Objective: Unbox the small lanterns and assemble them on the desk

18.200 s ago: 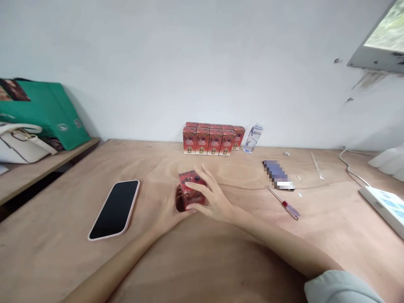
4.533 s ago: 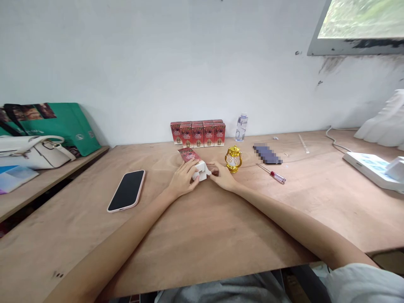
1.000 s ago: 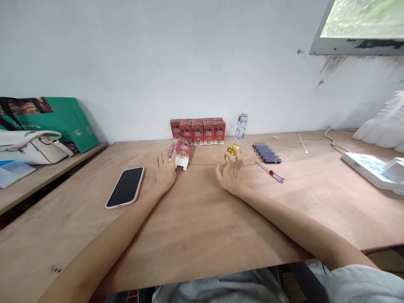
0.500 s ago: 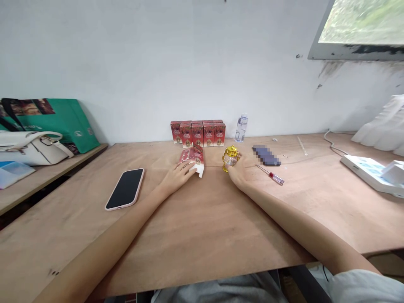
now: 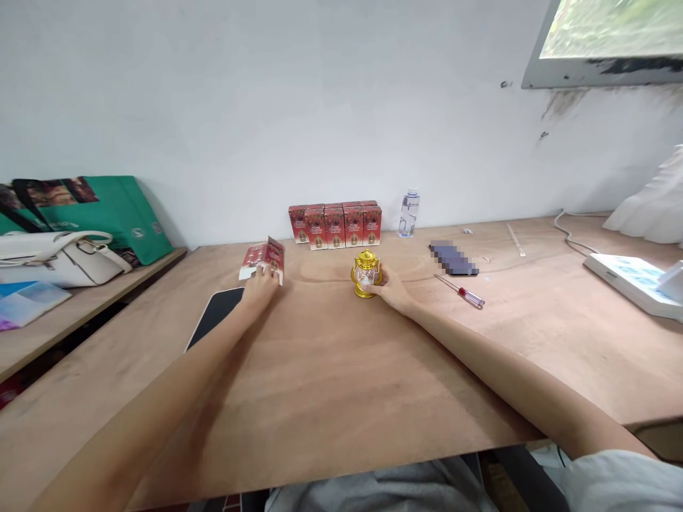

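A small gold lantern (image 5: 366, 274) with a clear body stands upright on the wooden table. My right hand (image 5: 392, 288) is closed around its right side. Off to the left, my left hand (image 5: 261, 284) grips the near edge of a red printed cardboard box (image 5: 265, 254), whose white flap shows at the open end. Below that hand a smartphone (image 5: 216, 313) lies face up, partly covered by my left forearm. Several matching red boxes (image 5: 335, 227) stand in rows against the wall.
A clear bottle (image 5: 409, 213) stands right of the boxes. On the right lie a dark pixelated item (image 5: 453, 258), a screwdriver (image 5: 465, 293) and a white power strip (image 5: 634, 284). A white handbag (image 5: 64, 259) and green bag (image 5: 120, 213) rest on the left side surface.
My left hand has carried the red box leftward, up near the phone. The lantern, in my right hand, has moved a little left and now stands more upright.
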Motion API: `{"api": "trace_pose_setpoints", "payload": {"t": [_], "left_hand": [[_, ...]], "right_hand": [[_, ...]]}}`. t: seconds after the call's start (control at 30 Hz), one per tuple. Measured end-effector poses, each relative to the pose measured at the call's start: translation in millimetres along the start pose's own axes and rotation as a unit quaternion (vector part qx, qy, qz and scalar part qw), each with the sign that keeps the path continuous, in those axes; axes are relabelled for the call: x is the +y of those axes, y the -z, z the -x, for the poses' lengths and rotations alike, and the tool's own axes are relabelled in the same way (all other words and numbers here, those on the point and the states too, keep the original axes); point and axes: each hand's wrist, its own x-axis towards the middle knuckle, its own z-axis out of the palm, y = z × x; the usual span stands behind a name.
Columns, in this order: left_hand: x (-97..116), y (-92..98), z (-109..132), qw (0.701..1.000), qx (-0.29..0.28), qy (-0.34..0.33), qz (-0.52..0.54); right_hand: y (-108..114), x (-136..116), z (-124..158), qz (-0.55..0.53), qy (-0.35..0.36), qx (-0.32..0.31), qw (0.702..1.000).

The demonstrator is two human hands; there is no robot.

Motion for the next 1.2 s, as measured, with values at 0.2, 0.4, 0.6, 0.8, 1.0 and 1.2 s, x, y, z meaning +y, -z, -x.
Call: {"api": "trace_pose_setpoints", "payload": {"t": [0.2,0.4,0.6,0.8,1.0,1.2], "left_hand": [[-25.8,-3.8,-43.9,0.999,0.018,0.034,0.002],[17.8,37.4,-45.4,0.987,0.114,-0.025,0.114],[102.9,74.2,-13.2,0.924,0.162,-0.240,0.251],[121.4,67.8,-6.1,0.927,0.128,-0.159,0.314],[101.8,76.9,-13.9,0.881,0.126,-0.087,0.448],[90.1,79.4,-17.6,0.787,0.021,-0.089,0.610]], "right_hand": [[-1.2,0.0,-0.1,-0.012,-0.025,-0.005,1.000],[-0.1,-8.2,3.4,-0.025,-0.049,-0.034,0.998],[-2.9,-25.6,14.6,-0.080,-0.029,-0.049,0.995],[-4.4,-33.9,19.7,-0.075,-0.008,-0.040,0.996],[-4.5,-30.3,14.8,-0.132,-0.021,-0.016,0.991],[-8.3,-39.7,17.5,-0.144,-0.059,-0.064,0.986]]}}
